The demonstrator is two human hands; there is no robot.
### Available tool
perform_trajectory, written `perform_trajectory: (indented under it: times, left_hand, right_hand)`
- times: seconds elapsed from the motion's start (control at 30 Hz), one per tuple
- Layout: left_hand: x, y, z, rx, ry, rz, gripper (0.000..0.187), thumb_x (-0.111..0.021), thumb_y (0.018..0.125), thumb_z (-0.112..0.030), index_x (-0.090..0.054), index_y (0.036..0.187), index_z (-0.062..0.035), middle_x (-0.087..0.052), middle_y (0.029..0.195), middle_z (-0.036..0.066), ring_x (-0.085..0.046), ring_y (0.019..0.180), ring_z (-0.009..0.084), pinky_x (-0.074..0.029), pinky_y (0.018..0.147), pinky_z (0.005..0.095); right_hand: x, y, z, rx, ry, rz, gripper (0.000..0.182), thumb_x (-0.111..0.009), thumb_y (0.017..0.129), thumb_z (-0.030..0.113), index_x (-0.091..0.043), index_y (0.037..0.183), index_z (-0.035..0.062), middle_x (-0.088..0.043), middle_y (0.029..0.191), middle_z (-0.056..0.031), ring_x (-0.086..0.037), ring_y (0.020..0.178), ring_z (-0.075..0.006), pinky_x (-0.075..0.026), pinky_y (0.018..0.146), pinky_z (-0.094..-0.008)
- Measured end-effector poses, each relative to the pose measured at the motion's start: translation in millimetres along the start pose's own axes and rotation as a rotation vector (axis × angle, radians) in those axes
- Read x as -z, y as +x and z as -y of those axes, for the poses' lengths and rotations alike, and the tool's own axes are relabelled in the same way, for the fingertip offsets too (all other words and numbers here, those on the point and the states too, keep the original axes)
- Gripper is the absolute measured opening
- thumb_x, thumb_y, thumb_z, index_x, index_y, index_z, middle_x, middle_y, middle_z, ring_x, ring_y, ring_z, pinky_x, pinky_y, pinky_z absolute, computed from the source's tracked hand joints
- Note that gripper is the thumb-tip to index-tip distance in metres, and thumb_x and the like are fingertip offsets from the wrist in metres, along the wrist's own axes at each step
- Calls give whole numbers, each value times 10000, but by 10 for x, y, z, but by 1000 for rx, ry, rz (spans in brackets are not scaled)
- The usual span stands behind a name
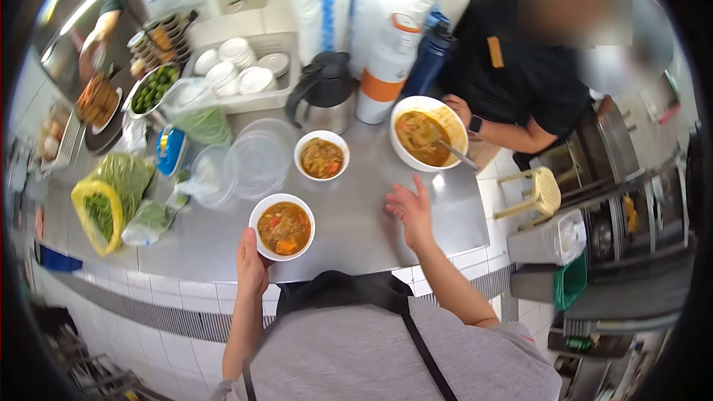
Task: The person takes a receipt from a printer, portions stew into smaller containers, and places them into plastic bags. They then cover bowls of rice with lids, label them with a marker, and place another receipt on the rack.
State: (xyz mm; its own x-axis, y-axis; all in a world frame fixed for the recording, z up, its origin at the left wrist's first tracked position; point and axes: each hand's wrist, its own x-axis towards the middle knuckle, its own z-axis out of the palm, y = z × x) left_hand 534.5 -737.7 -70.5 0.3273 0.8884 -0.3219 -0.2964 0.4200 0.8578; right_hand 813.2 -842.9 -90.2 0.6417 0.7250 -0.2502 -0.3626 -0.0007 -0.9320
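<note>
My left hand (253, 263) grips the near left side of a small white bowl of stew (283, 227); its fingers are partly hidden beneath the bowl. Orange and red pieces show in the brown stew. My right hand (411, 213) hovers over the steel table with its fingers spread, holding nothing. Just above that hand sits a large white bowl of stew (425, 134), a metal spoon (460, 154) leaning out of it. Between the two, farther back, is a second small bowl of stew (321, 158).
A person in black (512, 82) stands at the right, one hand beside the large bowl. Plastic lids (260, 154), a thermal jug (327, 89), a white-orange bottle (385, 67) and a crate of cups (245, 93) line the back of the steel table (356, 230). Bagged greens (111, 204) lie left.
</note>
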Motion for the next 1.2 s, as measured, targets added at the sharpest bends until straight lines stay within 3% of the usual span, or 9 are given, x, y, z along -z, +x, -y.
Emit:
perform_trajectory:
  times: [0.13, 0.27, 0.3, 0.5, 0.6, 0.77, 1.0, 1.17, 1.2]
  left_hand:
    - [140, -104, 3, -15, -1, -59, 373, -337, 919, -324, -437, 1114, -23, -553, 1001, 94, -603, 812, 173, -538, 621, 302]
    - [319, -108, 102, -97, 148, -122, 391, -336, 925, -314, -454, 1140, -9, -547, 1018, 75, -544, 898, 136, -475, 710, 254]
    - [385, -68, 169, -118, 225, -140, 389, -334, 929, -293, -452, 1158, 0, -543, 1026, 66, -514, 919, 128, -431, 774, 244]
    - [124, 64, 59, -223, 662, -25, 375, -305, 933, -251, -497, 1094, 28, -586, 966, 132, -541, 912, 190, -405, 802, 288]
    - [-26, 130, 118, -246, 725, 20, 371, -312, 929, -263, -501, 1102, 6, -584, 992, 168, -557, 925, 248, -404, 817, 314]
    - [-104, 315, 242, -354, 906, -60, 339, -343, 912, -240, -530, 1071, -6, -524, 952, 230, -507, 880, 357, -399, 787, 383]
    - [-119, 348, 107, -389, 976, -15, 389, -358, 899, -323, -549, 1018, -6, -531, 903, 240, -484, 840, 366, -398, 765, 402]
    - [143, 292, -95, -335, 919, -45, 393, -375, 888, -343, -579, 1000, -26, -584, 801, 187, -545, 740, 333, -428, 710, 391]
    - [156, 256, -242, -366, 844, -23, 364, -398, 886, -307, -584, 1001, -16, -562, 706, 119, -518, 621, 223, -423, 610, 322]
  right_hand:
    - [-643, 228, 126, 688, -907, 159, 765, -652, 741, 211, -186, 1324, 42, -398, 1212, -199, -478, 1030, -284, -397, 874, -350]
    - [-1058, 634, 489, 943, -751, 180, 369, -635, 731, 147, -523, 1061, 25, -557, 991, -163, -551, 893, -285, -435, 774, -344]
    - [-1224, 656, 805, 1095, -698, 166, 145, -610, 735, 106, -590, 852, 22, -592, 833, -135, -566, 800, -294, -445, 716, -348]
    - [-2142, 1899, 2565, 1553, -810, 92, 141, -547, 725, 62, -599, 846, 13, -594, 881, -150, -564, 837, -303, -452, 730, -348]
    - [-2424, 2565, 2808, 1554, -1106, 209, 202, -519, 709, 95, -602, 879, 25, -585, 962, -154, -555, 887, -308, -453, 761, -358]
    - [-2692, 2681, 3115, 1123, -1963, 410, 244, -535, 668, 156, -635, 877, 78, -613, 908, -128, -578, 824, -281, -462, 736, -344]
    - [-2592, 2656, 3130, 1143, -1785, 556, 196, -609, 637, 187, -635, 782, 59, -624, 768, -112, -590, 724, -251, -469, 658, -334]
    - [-2624, 2625, 3391, 1300, -1360, 327, 138, -593, 649, 143, -603, 743, 43, -607, 765, -139, -587, 706, -289, -466, 669, -370]
    - [-2660, 2556, 3542, 1420, -1140, 204, 136, -571, 697, 157, -591, 750, 32, -598, 770, -162, -585, 717, -303, -464, 666, -371]
